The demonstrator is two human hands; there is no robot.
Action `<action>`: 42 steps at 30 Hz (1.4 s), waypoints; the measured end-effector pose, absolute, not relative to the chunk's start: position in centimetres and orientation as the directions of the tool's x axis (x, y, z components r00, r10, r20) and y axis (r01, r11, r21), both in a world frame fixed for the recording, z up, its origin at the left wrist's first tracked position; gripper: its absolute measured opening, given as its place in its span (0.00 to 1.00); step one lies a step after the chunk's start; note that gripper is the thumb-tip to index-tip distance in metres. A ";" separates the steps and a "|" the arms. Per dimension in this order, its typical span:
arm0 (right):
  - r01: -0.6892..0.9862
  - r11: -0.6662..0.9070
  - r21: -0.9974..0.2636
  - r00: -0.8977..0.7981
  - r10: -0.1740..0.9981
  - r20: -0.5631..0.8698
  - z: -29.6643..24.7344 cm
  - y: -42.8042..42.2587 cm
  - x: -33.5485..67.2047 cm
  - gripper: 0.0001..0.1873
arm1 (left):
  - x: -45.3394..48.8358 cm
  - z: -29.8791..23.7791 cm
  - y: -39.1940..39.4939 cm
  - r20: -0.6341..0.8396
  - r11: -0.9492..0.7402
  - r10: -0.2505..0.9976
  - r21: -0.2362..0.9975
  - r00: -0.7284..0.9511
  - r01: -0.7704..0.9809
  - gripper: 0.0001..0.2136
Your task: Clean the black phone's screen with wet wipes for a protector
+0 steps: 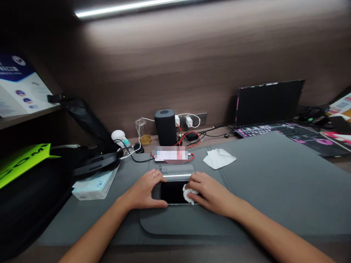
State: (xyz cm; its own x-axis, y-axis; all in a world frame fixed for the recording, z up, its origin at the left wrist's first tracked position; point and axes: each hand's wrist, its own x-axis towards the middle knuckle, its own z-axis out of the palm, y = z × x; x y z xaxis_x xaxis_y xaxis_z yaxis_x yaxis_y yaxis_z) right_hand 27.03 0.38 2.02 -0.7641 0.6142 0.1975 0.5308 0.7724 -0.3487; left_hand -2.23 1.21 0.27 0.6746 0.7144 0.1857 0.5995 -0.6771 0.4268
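Observation:
A smartphone with a dark screen (172, 192) lies flat on the grey desk mat (175, 223), its long side facing me. My left hand (144, 190) grips the phone's left end, thumb along the near edge and fingers at the far edge. In my right hand (210, 191) is a crumpled white tissue (189, 194), pinched and pressed on the right part of the screen. Just behind the phone lies a flat grey phone-shaped thing (177, 171); whether it is a case or another phone I cannot tell. A folded white tissue (219, 159) rests farther right.
Behind my hands are a pixelated device (171, 154) with a red cable, a black speaker (165, 128) and a glass jar (142, 132). A tissue pack (94, 185) and black bag (33, 208) sit left. An opened laptop (270, 104) stands back right.

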 end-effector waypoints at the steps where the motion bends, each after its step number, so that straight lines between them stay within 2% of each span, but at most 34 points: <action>1: 0.562 0.750 -0.348 -0.737 0.645 0.200 1.9 0.6 27.2 0.11 | -2.2 0.3 1.2 0.185 -0.676 0.715 0.425 0.674 0.601 0.28; 6: 0.619 0.702 -0.353 -0.686 0.702 0.194 1.7 0.9 27.4 0.13 | -2.2 0.4 1.2 0.185 -0.679 0.712 0.427 0.677 0.598 0.28; 13: 0.457 0.801 -0.386 -0.805 0.557 0.202 2.0 -0.1 26.6 0.12 | -2.1 0.6 1.1 0.184 -0.670 0.722 0.427 0.667 0.607 0.27; 15: 0.449 0.807 -0.383 -0.811 0.548 0.203 1.9 0.0 26.7 0.12 | -2.1 0.6 1.1 0.188 -0.673 0.720 0.428 0.668 0.603 0.27; 23: 0.567 0.733 -0.376 -0.699 0.670 0.250 1.6 0.9 27.4 0.13 | -2.2 0.6 1.1 0.186 -0.670 0.719 0.441 0.670 0.597 0.27; 30: 0.430 0.814 -0.391 -0.820 0.533 0.209 2.1 0.0 26.7 0.13 | -2.2 0.7 1.1 0.182 -0.664 0.724 0.447 0.665 0.600 0.27; 38: 0.541 0.749 -0.383 -0.721 0.647 0.246 1.5 1.0 27.4 0.14 | -2.2 0.8 1.1 0.177 -0.661 0.724 0.451 0.666 0.600 0.27; 42: 0.505 0.767 -0.397 -0.759 0.613 0.220 1.7 0.5 27.1 0.14 | -2.2 0.9 1.0 0.166 -0.661 0.724 0.446 0.670 0.603 0.27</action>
